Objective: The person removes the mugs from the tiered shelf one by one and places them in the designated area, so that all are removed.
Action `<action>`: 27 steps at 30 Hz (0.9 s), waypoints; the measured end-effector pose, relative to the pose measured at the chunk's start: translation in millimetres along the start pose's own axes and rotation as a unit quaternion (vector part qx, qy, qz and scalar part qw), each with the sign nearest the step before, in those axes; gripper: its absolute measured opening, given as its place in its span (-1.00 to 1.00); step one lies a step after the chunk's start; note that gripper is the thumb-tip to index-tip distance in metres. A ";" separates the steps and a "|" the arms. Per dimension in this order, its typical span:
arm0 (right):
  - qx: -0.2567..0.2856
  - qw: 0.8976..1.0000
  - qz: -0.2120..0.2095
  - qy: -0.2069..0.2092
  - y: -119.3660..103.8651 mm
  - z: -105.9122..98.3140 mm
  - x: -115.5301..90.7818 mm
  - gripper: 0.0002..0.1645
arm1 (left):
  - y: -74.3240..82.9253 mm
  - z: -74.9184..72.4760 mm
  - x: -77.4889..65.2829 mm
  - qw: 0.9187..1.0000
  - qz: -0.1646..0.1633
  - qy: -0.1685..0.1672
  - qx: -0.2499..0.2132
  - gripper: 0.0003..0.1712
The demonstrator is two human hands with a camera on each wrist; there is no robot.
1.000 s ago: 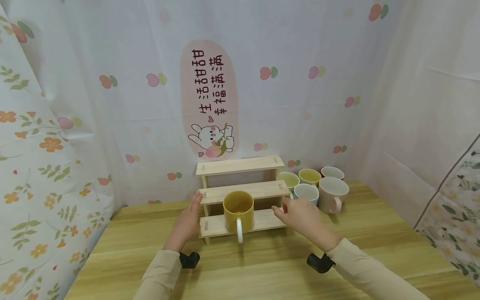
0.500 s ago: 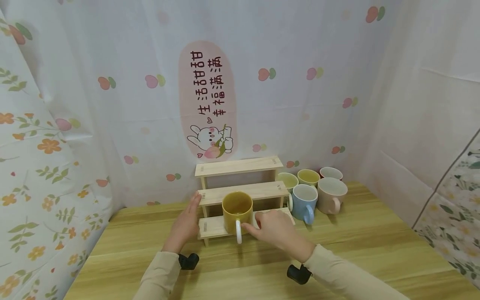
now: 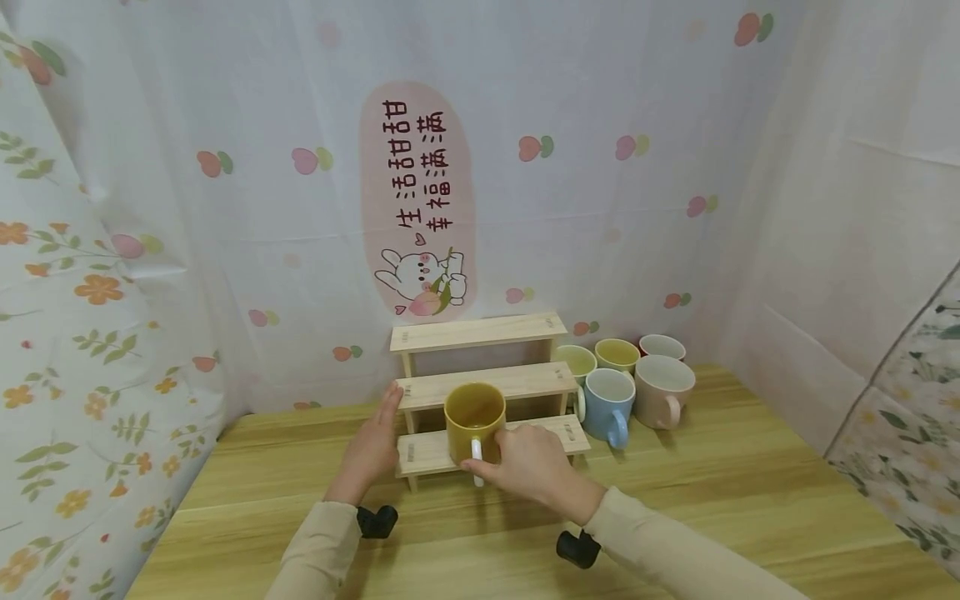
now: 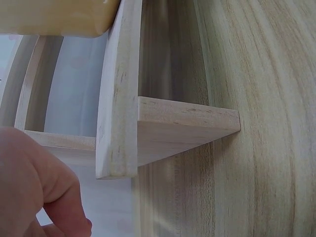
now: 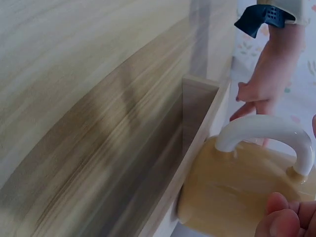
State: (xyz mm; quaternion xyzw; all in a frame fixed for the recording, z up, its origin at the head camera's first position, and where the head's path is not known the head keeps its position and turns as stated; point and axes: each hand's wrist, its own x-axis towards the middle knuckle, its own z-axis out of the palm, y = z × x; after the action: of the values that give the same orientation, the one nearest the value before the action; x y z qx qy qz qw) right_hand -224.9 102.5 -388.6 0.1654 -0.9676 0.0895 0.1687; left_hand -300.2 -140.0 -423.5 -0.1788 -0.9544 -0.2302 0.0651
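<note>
A yellow mug (image 3: 476, 421) with a white handle (image 3: 477, 461) stands on the lowest tier of a three-tier wooden shelf (image 3: 551, 427), its handle facing me. My right hand (image 3: 534, 471) is at the mug's right side in the head view, thumb at the handle and the other fingers curled by the body. In the right wrist view its curled fingers (image 5: 284, 217) overlap the mug below the handle. With fairly straight fingers, my left hand (image 3: 372, 450) rests at the left end of the middle tier. The left wrist view shows its bent thumb beside the shelf's end.
Right of the shelf stand several mugs: a blue mug (image 3: 609, 408), a pale pink mug (image 3: 664, 392), a yellow-lined mug (image 3: 618, 353) and others behind. A patterned curtain (image 3: 600, 225) hangs behind the wooden table (image 3: 480, 550).
My right hand has moved left from near the blue mug to the yellow mug, its thumb now at the handle. The left hand and the shelf have stayed put.
</note>
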 end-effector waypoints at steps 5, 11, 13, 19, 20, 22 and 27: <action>0.001 1.000 0.008 0.006 -0.7 0.5 2.5 -0.35 | -0.5 -2.1 -0.2 1.000 -0.006 -0.004 -0.002 0.02; 0.004 1.000 0.010 0.006 0.8 1.8 1.0 -0.41 | 0.4 -1.9 -1.2 1.000 -0.002 -0.002 -0.006 0.01; 0.010 1.000 0.004 0.009 2.1 2.3 0.1 -0.45 | 0.6 -1.4 -1.8 1.000 -0.002 -0.001 -0.007 0.00; 0.025 0.999 -0.015 0.031 6.5 3.2 -1.1 -0.63 | -0.6 0.4 -2.0 1.000 0.006 0.006 -0.002 0.00; 0.026 0.999 -0.016 0.035 7.1 3.2 -1.1 -0.64 | -0.9 0.8 -1.8 1.000 0.009 0.008 -0.001 0.00; 0.032 0.999 -0.015 0.039 8.1 3.5 -1.1 -0.66 | -1.2 1.0 -1.5 1.000 0.010 0.009 -0.001 -0.01; 0.060 0.997 -0.019 0.039 9.3 4.6 -0.9 -0.63 | -1.0 0.7 -1.7 1.000 0.001 0.001 -0.005 -0.02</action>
State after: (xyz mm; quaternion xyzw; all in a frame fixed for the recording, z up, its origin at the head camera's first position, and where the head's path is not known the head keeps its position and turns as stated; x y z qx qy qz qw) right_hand -228.7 110.4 -394.2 0.1897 -0.9499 0.1506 0.1977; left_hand -299.0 -141.1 -424.8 -0.1798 -0.9528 -0.2355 0.0654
